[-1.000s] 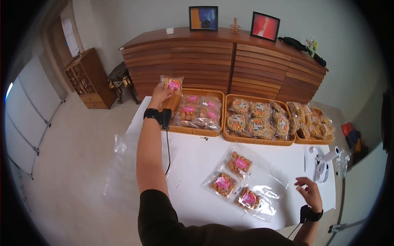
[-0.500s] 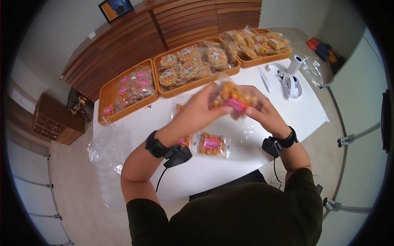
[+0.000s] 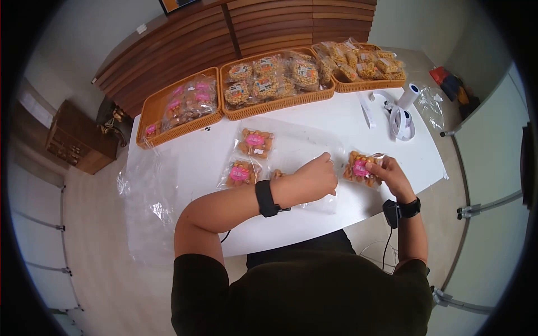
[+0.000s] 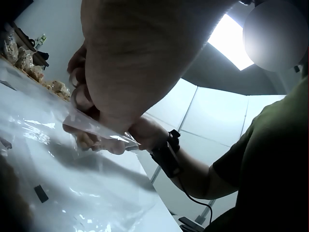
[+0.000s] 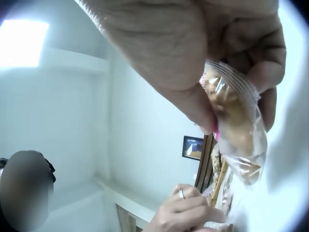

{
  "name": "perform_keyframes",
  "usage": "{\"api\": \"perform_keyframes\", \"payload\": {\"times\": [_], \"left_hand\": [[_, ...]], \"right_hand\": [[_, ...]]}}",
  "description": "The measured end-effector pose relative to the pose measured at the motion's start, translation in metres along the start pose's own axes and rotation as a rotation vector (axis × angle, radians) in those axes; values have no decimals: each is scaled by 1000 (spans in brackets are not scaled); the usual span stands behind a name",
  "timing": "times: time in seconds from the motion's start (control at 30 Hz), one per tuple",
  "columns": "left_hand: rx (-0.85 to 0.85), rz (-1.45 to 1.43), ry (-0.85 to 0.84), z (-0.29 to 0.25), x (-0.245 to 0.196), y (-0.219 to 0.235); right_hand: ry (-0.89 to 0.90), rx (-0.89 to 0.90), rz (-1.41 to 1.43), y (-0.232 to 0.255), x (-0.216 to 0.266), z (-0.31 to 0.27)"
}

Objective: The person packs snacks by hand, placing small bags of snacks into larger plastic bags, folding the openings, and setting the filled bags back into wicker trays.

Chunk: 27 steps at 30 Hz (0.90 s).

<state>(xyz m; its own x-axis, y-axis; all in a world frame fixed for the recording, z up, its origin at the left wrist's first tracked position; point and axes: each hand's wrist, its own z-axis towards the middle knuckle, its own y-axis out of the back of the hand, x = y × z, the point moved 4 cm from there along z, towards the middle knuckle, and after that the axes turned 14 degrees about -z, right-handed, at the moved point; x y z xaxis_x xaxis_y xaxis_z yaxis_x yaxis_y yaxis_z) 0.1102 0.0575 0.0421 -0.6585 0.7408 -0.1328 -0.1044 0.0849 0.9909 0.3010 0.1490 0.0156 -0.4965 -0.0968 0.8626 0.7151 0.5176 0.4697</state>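
Note:
My left hand (image 3: 316, 178) is curled at the right part of a large clear plastic bag (image 3: 302, 140) on the white table; in the left wrist view clear film (image 4: 91, 123) runs across its bent fingers. Thumb and fingers of my right hand (image 3: 392, 175) pinch a small nut packet with a pink label (image 3: 360, 169), right of the left hand. The right wrist view shows that packet (image 5: 236, 116) tilted in the grip. Packets with pink labels (image 3: 256, 141) (image 3: 241, 173) lie at the bag's left, and another is partly hidden by my left forearm.
Three wicker baskets of packaged snacks (image 3: 185, 127) (image 3: 280, 106) (image 3: 370, 85) line the table's far side. White rolls and strips (image 3: 402, 120) lie at the right, crumpled clear plastic (image 3: 148, 196) at the left. A wooden cabinet (image 3: 185, 47) stands behind.
The left hand has come from the left basket with a packet; both hands held it together, and now only the right hand does, farther right. The left hand has moved down to the bag.

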Motion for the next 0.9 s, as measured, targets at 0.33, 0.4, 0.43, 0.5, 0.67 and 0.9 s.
{"api": "perform_keyframes", "payload": {"times": [0.33, 0.4, 0.43, 0.5, 0.67, 0.9], "left_hand": [[-436, 213, -44, -24, -9, 8], [-426, 181, -9, -27, -9, 3], [-429, 158, -10, -29, -9, 2], [-440, 134, -2, -31, -10, 0], [-468, 24, -37, -39, -9, 4], [-721, -142, 286, -107, 81, 69]], "right_hand": [[-10, 397, 305, -91, 28, 65], [-67, 405, 417, -105, 32, 74], [-65, 418, 409, -112, 38, 74], [-85, 431, 434, -122, 47, 69], [30, 421, -47, -126, 56, 73], [38, 349, -255, -117, 57, 77]]}}
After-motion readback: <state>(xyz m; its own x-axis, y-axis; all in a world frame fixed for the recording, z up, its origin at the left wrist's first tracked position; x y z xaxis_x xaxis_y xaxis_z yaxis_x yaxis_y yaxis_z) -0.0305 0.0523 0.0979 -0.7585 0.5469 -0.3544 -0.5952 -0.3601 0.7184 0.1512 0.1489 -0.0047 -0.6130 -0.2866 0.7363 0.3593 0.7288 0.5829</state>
